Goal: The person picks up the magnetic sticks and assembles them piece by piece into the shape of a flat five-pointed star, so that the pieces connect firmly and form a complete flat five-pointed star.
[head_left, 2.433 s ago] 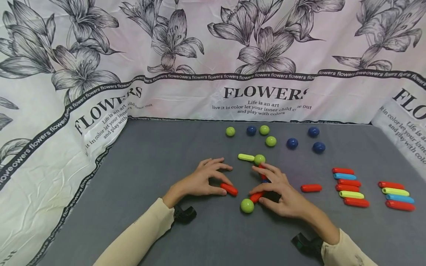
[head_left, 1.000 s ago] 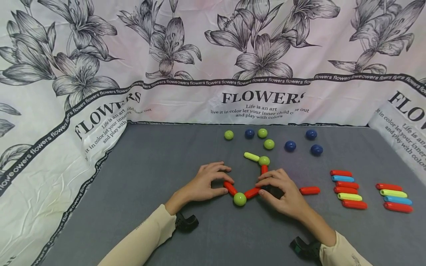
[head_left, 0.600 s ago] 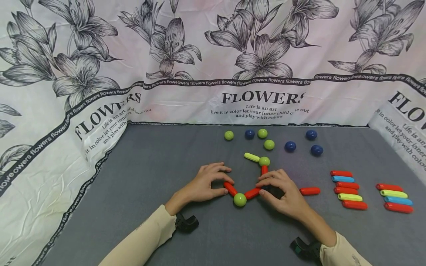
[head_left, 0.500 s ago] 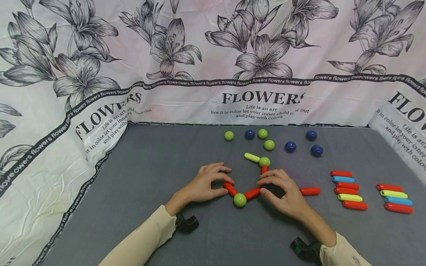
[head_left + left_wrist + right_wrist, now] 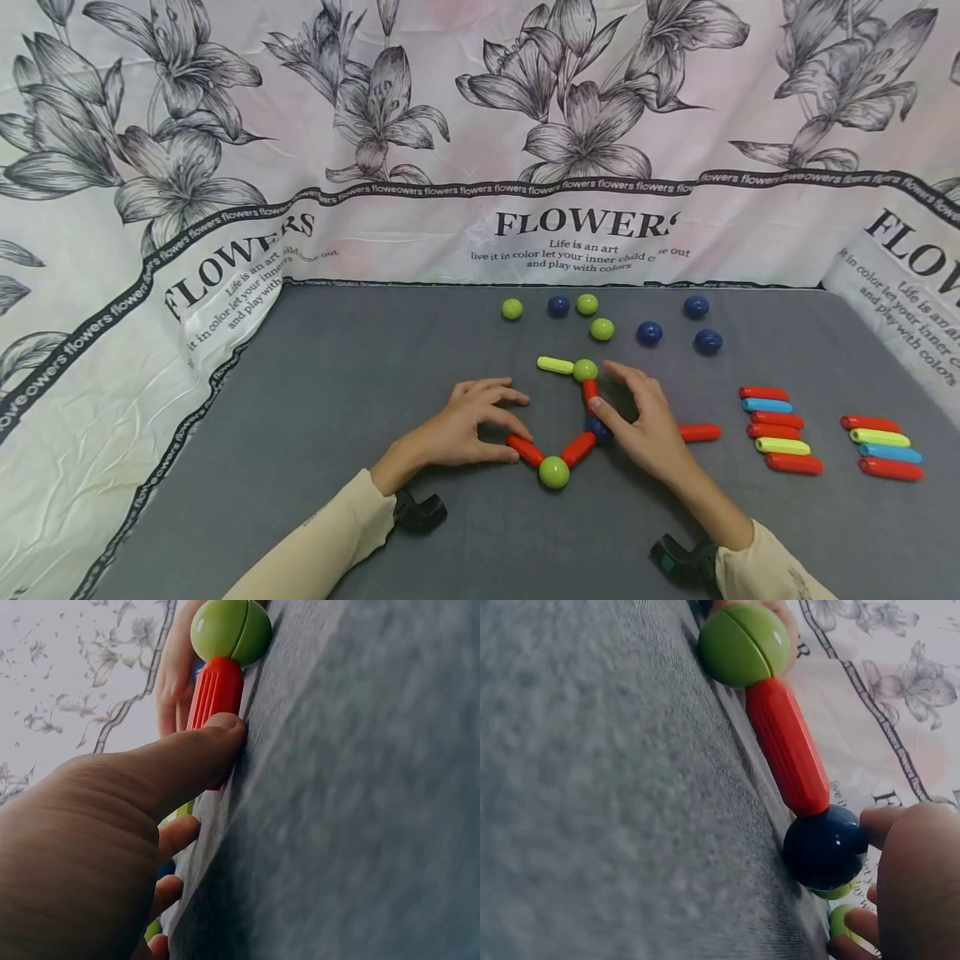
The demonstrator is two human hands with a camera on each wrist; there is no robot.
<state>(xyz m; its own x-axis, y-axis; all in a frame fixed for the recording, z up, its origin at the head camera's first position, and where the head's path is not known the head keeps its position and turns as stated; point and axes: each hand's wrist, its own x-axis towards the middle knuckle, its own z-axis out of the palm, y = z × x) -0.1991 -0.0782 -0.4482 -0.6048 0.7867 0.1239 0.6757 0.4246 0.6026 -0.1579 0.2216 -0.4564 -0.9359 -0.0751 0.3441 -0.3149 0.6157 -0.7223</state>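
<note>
My left hand pinches the free end of a red building rod between thumb and finger. The rod's other end meets a green ball, also seen in the left wrist view. From that ball a second red rod runs to a dark blue ball. A third red rod leads on to a far green ball, with a yellow rod at its left. My right hand is spread beside the blue ball, its thumb tip by the third rod; whether it touches is unclear.
Loose green balls and blue balls lie along the back of the grey table. At right, rods are lined up in two columns, with a blue rod in one. A single red rod lies behind my right hand.
My right hand has shifted back and opened, uncovering the blue ball. The near green ball has moved toward me and right, the far one slightly left. My left hand keeps its pinch on the red rod.
</note>
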